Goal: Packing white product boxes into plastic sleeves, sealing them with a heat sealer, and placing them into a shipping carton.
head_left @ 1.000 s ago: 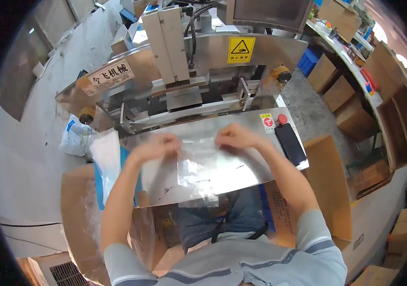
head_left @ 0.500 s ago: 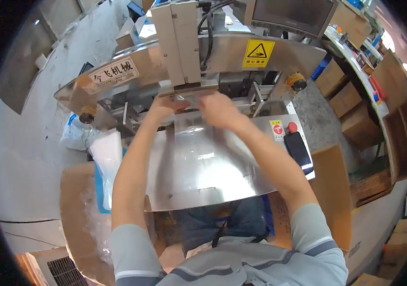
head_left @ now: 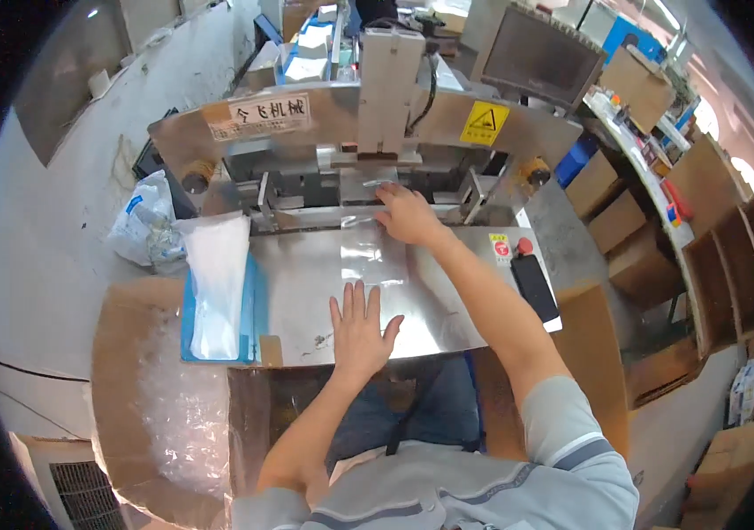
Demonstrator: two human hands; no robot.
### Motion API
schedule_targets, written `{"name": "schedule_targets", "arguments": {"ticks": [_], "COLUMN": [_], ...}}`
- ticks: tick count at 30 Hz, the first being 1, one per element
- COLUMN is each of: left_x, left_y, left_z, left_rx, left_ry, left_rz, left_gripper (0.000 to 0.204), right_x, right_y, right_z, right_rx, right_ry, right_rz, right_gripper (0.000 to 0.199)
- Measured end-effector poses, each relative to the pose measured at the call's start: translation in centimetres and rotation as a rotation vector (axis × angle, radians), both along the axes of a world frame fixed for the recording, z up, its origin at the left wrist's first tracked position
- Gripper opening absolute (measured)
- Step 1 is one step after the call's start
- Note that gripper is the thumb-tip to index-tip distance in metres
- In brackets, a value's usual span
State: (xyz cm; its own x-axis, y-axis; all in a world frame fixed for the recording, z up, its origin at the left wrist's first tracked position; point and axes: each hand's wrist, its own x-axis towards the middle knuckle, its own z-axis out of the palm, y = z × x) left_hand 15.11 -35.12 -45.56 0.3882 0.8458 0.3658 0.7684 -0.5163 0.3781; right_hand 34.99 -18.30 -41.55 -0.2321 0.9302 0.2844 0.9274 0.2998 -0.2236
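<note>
A strip of clear plastic film (head_left: 368, 256) lies on the shiny metal worktop (head_left: 297, 309) and runs up to the press machine (head_left: 386, 97). My left hand (head_left: 362, 331) is open near the worktop's front edge, fingers spread, with its fingertips at the near end of the film. Beneath the machine's upright head, my right hand (head_left: 410, 216) reaches to the film's far end. Its thumb and fingers are apart, and the fingertips touch or hover over the film; I cannot tell which.
White sheets (head_left: 218, 283) lie in a blue tray (head_left: 257, 322) at the worktop's left. Rightward are a dark phone (head_left: 533, 287) and a red button (head_left: 525, 246). A carton (head_left: 116, 371) of clear plastic stands lower left. A monitor (head_left: 540, 57) stands behind the machine.
My left hand has left the machine's head and come down toward the front edge, opening flat. My right hand stays by the machine, now apart from the left. The view has shifted.
</note>
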Motion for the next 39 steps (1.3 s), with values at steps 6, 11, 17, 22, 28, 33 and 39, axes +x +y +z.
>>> {"name": "schedule_targets", "arguments": {"ticks": [6, 11, 17, 22, 28, 33, 39], "left_x": [0.2, 0.1, 0.2, 0.0, -0.5, -0.9, -0.7], "left_y": [-0.5, -0.5, -0.4, -0.2, -0.1, 0.0, 0.0], "left_z": [-0.2, -0.1, 0.0, 0.7, -0.4, -1.0, -0.8], "left_rx": [0.040, 0.006, 0.030, 0.029, 0.052, 0.063, 0.088], "left_ry": [-0.050, -0.043, -0.101, -0.225, -0.375, -0.497, -0.500], "left_rz": [0.015, 0.003, 0.035, 0.102, 0.156, 0.158, 0.132], "left_gripper": [0.064, 0.065, 0.068, 0.073, 0.076, 0.074, 0.070], "right_x": [-0.2, -0.2, -0.2, -0.2, -0.1, -0.2, 2.4], "right_y": [0.0, 0.1, 0.4, 1.1, 2.0, 2.0, -4.1], "right_z": [0.7, 2.0, 2.7, 3.4, 3.9, 4.7, 3.1], "right_rx": [-0.029, -0.003, 0.026, -0.017, -0.058, -0.212, 0.115], "right_ry": [-0.016, 0.000, -0.001, -0.030, -0.058, -0.012, 0.553], "right_rz": [-0.020, -0.019, -0.038, -0.068, -0.078, -0.060, -0.074], "right_gripper": [0.046, 0.043, 0.042, 0.044, 0.046, 0.058, 0.052]}}
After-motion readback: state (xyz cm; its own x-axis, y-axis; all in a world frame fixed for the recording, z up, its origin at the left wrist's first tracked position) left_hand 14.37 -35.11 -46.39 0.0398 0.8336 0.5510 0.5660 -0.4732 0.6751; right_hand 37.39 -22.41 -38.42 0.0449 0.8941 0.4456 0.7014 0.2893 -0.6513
